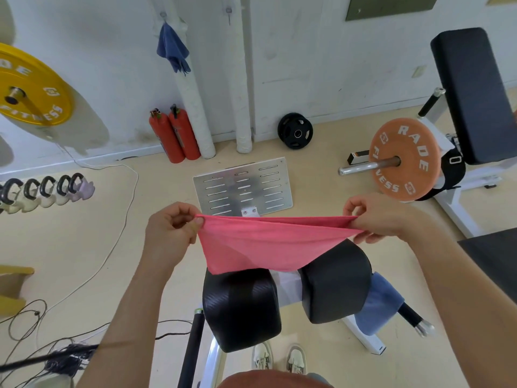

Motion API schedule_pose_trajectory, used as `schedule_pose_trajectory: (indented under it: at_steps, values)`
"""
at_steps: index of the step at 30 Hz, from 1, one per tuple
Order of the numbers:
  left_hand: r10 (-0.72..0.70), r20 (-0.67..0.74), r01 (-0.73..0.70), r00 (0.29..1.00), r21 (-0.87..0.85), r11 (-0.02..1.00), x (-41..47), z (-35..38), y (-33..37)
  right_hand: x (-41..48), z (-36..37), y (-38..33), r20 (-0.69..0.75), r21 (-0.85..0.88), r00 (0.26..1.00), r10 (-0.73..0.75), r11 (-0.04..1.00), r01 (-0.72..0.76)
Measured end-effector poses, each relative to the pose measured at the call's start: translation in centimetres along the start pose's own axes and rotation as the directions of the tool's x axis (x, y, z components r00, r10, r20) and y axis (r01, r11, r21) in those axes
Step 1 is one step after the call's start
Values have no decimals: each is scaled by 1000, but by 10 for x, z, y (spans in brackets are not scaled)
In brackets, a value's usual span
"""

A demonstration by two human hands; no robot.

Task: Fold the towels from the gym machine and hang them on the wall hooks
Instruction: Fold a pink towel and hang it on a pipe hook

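Both hands pinch pink towel (263,242) corners: left hand (170,231), right hand (377,217); top edge taut, doubled cloth sagging to a point.

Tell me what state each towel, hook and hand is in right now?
Pink towel: held up in the air, pulled taut.
Left hand: pinches the towel's left corner.
Right hand: pinches its right corner.
Blue towel on the wall: hangs from a hook.
Second hook: bare.
Blue towel on the machine: draped there, not yet picked up.
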State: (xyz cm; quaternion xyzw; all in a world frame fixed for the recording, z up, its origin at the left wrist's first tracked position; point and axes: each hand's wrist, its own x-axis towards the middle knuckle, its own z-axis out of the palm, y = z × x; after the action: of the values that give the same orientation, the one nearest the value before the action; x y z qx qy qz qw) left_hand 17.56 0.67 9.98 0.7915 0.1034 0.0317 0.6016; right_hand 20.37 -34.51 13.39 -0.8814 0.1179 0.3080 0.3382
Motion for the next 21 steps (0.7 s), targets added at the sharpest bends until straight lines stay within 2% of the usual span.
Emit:
schedule_pose_trajectory:
  at_steps: [3,5,6,8,11,13,15,17,19,21]
  values:
    - [-41,101,35,994,59,998,4,3,-6,2,-8,-10,95,-240,988,119,966,-93]
    - [-71,100,63,993,77,995,9,7,-12,7,-9,-15,201,-203,969,144,974,-103]
    - [-85,77,80,993,66,995,12,9,-14,11,-9,-15,223,-109,967,126,989,-103]
    - [-97,15,97,995,30,995,21,12,-14,24,-6,-16,174,195,982,77,974,-111]
    - [-39,-81,38,996,-18,999,36,17,1,43,-3,-24,11,588,1000,26,808,-27]
    - [12,-166,-27,986,-86,996,44,18,17,48,-5,-36,-157,701,987,-31,701,133]
    - [72,-234,-104,969,-127,986,47,14,31,42,-7,-46,-372,659,923,-99,672,338]
    - [134,-254,-169,958,-120,978,44,6,33,34,-2,-47,-522,528,842,-135,724,443]
    - [169,-234,-190,957,-73,979,33,-1,18,33,15,-36,-544,403,830,-121,830,385]
    - [103,-197,-108,975,-16,994,15,-4,-15,39,46,-15,-426,373,903,-55,899,231]
